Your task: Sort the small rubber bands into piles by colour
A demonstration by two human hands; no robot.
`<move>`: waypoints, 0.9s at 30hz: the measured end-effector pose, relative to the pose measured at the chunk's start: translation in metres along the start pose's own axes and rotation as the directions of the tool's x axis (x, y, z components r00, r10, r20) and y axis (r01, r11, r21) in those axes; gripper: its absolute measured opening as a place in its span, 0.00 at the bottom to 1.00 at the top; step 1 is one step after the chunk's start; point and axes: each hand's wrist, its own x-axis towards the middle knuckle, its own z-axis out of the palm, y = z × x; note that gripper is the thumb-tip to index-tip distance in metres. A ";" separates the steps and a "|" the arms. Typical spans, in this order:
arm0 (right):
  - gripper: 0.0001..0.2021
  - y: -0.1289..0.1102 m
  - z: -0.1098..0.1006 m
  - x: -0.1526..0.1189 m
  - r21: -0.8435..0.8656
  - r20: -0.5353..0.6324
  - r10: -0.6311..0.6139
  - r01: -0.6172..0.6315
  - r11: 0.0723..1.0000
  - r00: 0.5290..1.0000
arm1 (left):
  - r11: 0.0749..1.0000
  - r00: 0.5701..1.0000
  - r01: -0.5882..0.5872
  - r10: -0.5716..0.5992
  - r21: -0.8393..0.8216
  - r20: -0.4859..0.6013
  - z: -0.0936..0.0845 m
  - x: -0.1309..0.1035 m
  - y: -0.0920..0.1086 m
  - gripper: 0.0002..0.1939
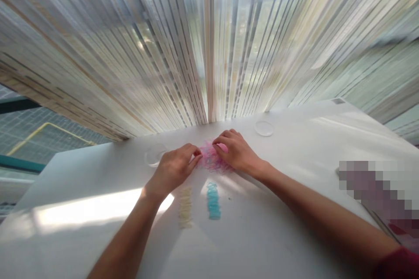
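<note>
A loose pile of thin pink, purple and bluish loops (209,160), which look like small rubber bands, lies on the white table. My left hand (176,165) is at the pile's left edge, thumb and forefinger pinched together. Over its right side bends my right hand (238,150), with fingertips and thumb drawn close at the pile. Whatever either pinch holds is too small to make out. Nearer to me, a column of pale yellow bands (185,207) lies beside a shorter column of light blue bands (213,200). Neither hand touches these columns.
A clear round dish or lid (156,155) lies partly behind my left hand. Another clear disc (263,128) rests beyond my right hand. Striped hanging blinds (209,74) meet the far edge of the white table (294,209). A pixelated area (376,192) covers the right side.
</note>
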 end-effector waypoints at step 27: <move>0.05 -0.003 -0.002 0.008 -0.041 0.151 0.098 -0.093 0.995 0.984 | 0.998 0.999 0.004 -0.001 0.056 -0.054 -0.005 0.000 0.003 0.09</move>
